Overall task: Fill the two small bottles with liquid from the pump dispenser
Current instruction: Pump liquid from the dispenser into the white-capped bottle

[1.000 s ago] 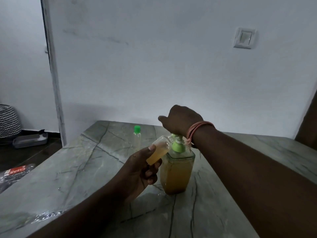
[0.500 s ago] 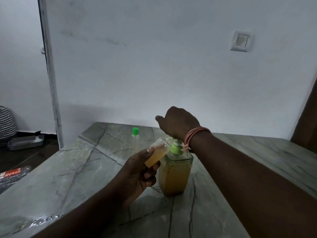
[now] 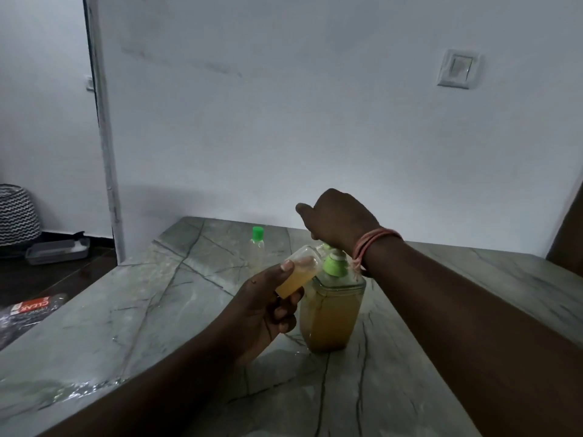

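Observation:
A clear square pump dispenser [image 3: 329, 313] with amber liquid and a green collar stands on the marble table [image 3: 157, 298]. My left hand [image 3: 263, 310] grips a small clear bottle [image 3: 296, 277], tilted with its mouth at the pump spout and about half full of amber liquid. My right hand [image 3: 337, 220] rests on top of the pump head, which it hides; a pink thread band circles the wrist. A second small bottle [image 3: 257, 242] with a green cap stands upright farther back on the table.
A white wall closes off the table's far edge, with a light switch [image 3: 459, 69] on it. On the floor at left are a patterned basket [image 3: 15, 212], a grey tray [image 3: 56, 250] and a plastic packet [image 3: 30, 307]. A wet patch shines at the table's near left.
My right hand has risen slightly on the pump head. The left hand still holds the small bottle at the spout. The view has shifted a little.

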A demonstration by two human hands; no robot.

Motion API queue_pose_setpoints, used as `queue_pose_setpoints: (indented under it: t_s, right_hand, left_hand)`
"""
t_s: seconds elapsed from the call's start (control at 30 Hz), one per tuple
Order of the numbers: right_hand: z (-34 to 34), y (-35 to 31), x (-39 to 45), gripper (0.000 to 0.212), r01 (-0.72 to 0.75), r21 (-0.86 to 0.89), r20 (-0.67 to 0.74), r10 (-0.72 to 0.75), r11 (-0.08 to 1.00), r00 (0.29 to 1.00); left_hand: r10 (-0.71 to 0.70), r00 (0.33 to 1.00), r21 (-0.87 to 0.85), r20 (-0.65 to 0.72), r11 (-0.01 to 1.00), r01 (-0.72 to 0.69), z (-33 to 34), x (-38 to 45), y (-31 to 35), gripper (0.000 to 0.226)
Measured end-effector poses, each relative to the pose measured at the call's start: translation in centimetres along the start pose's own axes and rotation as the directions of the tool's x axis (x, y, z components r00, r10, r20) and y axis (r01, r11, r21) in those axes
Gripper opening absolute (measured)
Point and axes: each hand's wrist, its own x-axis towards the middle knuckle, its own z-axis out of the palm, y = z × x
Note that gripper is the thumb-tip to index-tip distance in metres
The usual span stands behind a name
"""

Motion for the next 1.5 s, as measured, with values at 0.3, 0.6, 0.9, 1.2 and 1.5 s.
queue_pose_setpoints:
  t_s: [0.3, 0.6, 0.9, 1.2, 1.5]
  right_hand:
    - [-0.2, -0.1, -0.1, 0.042, -0.043, -0.012, 0.155, 0.044, 0.999, 0.987]
    - [0.8, 0.4, -0.1, 0.031, -0.112, 0.05, 0.135, 0.105, 0.992, 0.985]
    - [-0.3, -0.1, 0.7, 0.036, -0.033, -0.074, 0.109, 0.041, 0.997, 0.993]
    - [0.5, 0.4, 0.2, 0.036, -0.137, 0.02, 0.104, 0.134, 0.99, 0.986]
    - [1.0, 0.4, -0.1, 0.036, -0.134, 0.031, 0.074, 0.132, 0.99, 0.989]
  left_hand:
    - [-0.019, 0.999, -0.051, -0.043, 0.999, 0.016, 0.2, -0.1, 0.1, 0.051]
    - [-0.018, 0.999, -0.049, -0.038, 0.999, 0.016, 0.0, 0.0, -0.1, 0.044]
    - [-0.007, 0.999, -0.037, -0.05, 0.999, 0.005, 0.1, -0.1, 0.0, 0.056]
    - [-0.02, 0.998, -0.033, -0.065, 0.999, 0.018, 0.2, 0.0, -0.2, 0.062]
    - [-0.017, 0.998, -0.028, -0.064, 0.999, 0.015, -0.1, 0.1, -0.2, 0.06]
